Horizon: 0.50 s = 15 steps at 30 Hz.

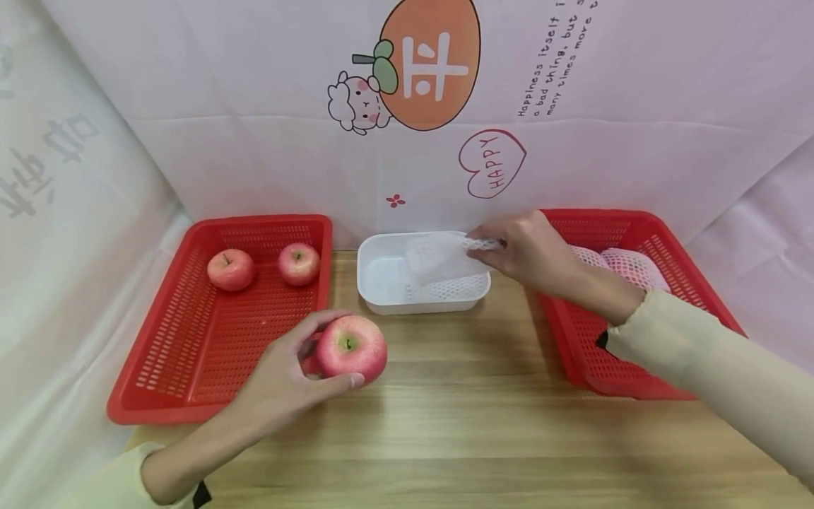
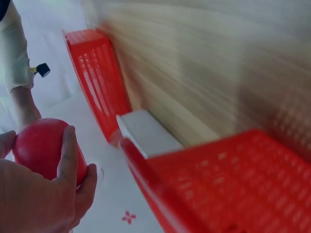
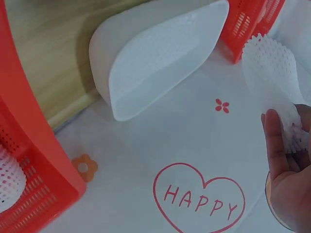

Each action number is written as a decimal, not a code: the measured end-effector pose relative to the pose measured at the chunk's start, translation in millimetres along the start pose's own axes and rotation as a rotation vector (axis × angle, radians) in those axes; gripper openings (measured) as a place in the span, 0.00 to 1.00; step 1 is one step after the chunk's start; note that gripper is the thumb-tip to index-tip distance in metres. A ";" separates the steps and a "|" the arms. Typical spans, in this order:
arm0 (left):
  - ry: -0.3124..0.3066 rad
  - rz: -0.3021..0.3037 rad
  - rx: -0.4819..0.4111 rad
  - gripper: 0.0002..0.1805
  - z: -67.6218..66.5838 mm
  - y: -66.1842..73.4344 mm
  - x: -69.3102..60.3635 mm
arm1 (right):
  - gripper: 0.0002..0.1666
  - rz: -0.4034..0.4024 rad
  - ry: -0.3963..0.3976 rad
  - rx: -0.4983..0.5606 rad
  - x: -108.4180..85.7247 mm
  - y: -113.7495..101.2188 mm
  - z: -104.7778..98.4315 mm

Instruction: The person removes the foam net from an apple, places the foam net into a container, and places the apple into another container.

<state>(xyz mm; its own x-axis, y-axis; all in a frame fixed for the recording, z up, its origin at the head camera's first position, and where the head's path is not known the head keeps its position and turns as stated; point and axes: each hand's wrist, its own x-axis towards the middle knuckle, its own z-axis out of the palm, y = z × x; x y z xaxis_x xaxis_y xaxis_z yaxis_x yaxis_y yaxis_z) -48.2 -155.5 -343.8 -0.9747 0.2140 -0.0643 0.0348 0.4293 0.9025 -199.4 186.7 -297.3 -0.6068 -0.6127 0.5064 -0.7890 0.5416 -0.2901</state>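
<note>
My left hand (image 1: 280,382) grips a red apple (image 1: 352,348) above the wooden table, just right of the left basket's near corner. In the left wrist view the fingers curl round the apple (image 2: 44,148). My right hand (image 1: 531,254) pinches a white foam net sleeve (image 1: 441,259) by one end, over the white tray (image 1: 381,307). More white netting (image 1: 454,288) lies in the tray. The right wrist view has the flattened sleeve (image 3: 272,73) hanging out from the fingers of the right hand (image 3: 291,165), away from the tray (image 3: 102,58).
At the left stands a red basket (image 1: 121,389) with two apples (image 1: 231,269) in it. The red basket (image 1: 591,375) at the right holds pink-white net-wrapped items (image 1: 636,268), partly behind my right forearm. A printed cloth (image 1: 254,162) hangs behind the table (image 1: 445,424).
</note>
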 end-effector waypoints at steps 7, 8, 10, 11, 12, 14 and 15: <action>0.059 -0.009 0.101 0.41 -22.3 3.2 1.5 | 0.16 0.046 -0.089 -0.010 25.5 10.8 3.5; 0.064 -0.020 0.109 0.41 -25.2 3.5 2.0 | 0.17 0.054 -0.099 -0.011 28.7 11.6 4.7; 0.079 -0.034 0.129 0.41 -31.0 3.4 2.5 | 0.18 0.080 -0.122 -0.002 34.5 13.7 7.7; 0.086 -0.045 0.140 0.41 -33.9 3.1 3.0 | 0.18 0.096 -0.134 0.004 37.2 14.8 9.3; 0.092 -0.054 0.152 0.41 -37.0 2.7 3.6 | 0.19 0.111 -0.144 0.008 39.7 16.2 11.0; 0.102 -0.076 0.180 0.42 -43.8 1.3 5.0 | 0.20 0.146 -0.168 0.014 43.7 20.0 14.5; 0.107 -0.081 0.193 0.43 -47.5 0.4 5.9 | 0.20 0.162 -0.180 0.012 45.2 22.4 16.2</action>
<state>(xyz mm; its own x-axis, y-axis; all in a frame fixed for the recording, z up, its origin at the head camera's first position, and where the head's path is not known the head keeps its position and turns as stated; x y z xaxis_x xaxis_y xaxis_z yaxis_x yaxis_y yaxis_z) -64.5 -195.7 -323.6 -0.9935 0.0825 -0.0787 -0.0131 0.6032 0.7975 -246.1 161.7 -294.1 -0.7324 -0.6113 0.2998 -0.6800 0.6352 -0.3662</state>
